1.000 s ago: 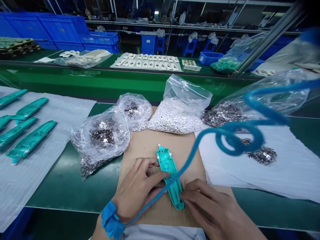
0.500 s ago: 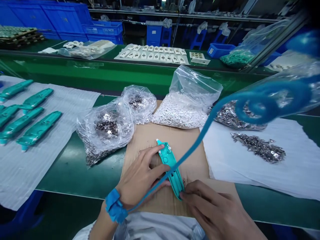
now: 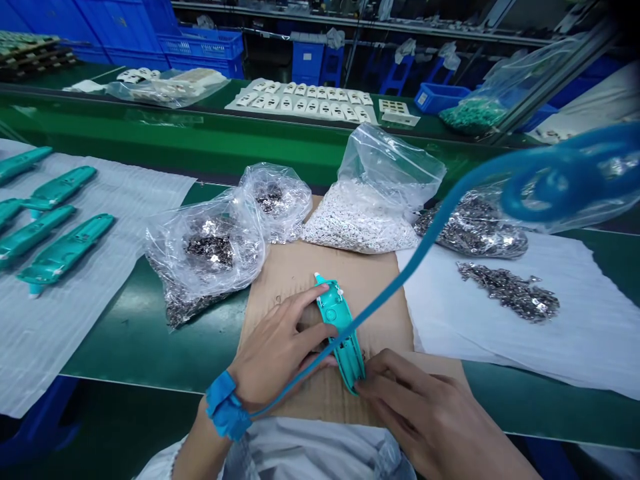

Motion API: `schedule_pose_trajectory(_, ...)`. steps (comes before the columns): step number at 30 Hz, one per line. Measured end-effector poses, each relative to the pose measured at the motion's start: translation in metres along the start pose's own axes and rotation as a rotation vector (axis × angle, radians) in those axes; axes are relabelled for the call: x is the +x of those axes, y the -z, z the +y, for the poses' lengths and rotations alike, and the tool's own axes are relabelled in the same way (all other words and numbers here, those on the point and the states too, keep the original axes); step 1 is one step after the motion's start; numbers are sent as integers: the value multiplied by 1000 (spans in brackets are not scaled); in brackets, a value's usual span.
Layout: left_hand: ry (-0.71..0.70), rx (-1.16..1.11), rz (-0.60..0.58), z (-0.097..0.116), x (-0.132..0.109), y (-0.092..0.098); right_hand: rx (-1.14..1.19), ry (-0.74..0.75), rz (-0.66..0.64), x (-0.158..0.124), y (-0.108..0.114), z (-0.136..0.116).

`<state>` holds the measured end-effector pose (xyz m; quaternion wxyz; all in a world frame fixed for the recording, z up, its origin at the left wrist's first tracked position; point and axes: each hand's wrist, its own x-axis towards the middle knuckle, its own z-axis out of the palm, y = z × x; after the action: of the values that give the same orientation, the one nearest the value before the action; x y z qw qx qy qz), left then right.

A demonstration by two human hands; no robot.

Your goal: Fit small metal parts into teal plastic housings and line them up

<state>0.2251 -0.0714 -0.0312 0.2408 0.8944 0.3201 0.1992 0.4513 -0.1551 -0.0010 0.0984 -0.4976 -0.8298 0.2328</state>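
A long teal plastic housing (image 3: 339,327) stands tilted on its edge on a brown cardboard sheet (image 3: 295,273). My left hand (image 3: 277,353) grips its left side, fingers curled along it, with a blue wrist strap (image 3: 225,407) and a blue coiled cord (image 3: 450,200) running up to the right. My right hand (image 3: 425,413) pinches the housing's near end with its fingertips.
Clear bags of small metal parts (image 3: 210,250), (image 3: 277,197) and white parts (image 3: 365,213) lie behind the cardboard. A loose metal pile (image 3: 507,290) sits on white foam at right. Several teal housings (image 3: 63,250) lie on white foam at left. A green conveyor (image 3: 210,147) runs behind.
The housing has been tipped from flat up onto its edge, held by both hands. The view has shifted slightly and the coiled cord has swung up to the right.
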Motion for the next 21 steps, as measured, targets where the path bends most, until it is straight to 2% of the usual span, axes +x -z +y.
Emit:
schedule_pose_trajectory(3, -9, -1, -24, 0, 1, 2, 53, -34, 3, 1, 5, -3)
schedule_pose_trajectory(6, -13, -15, -67, 0, 3, 3, 252, -121, 85, 1, 7, -7)
schedule_pose_trajectory(9, -17, -42, -65, -1, 2, 2, 676, -199, 341, 4, 7, -10)
schedule_pose_trajectory(12, -25, -59, -42, -2, 0, -1, 1198, -196, 624, 14, 11, -15)
schedule_pose_trajectory(14, -8, -59, -51, -1, -2, -2, 1405, -219, 790, 26, 14, -20)
schedule_pose_trajectory(17, 7, -56, -58, 1, -2, -1, 1487, -252, 953, 44, 16, -28)
schedule_pose_trajectory(21, -23, -34, -101, 2, -1, 3, 1558, -282, 977, 62, 13, -31)
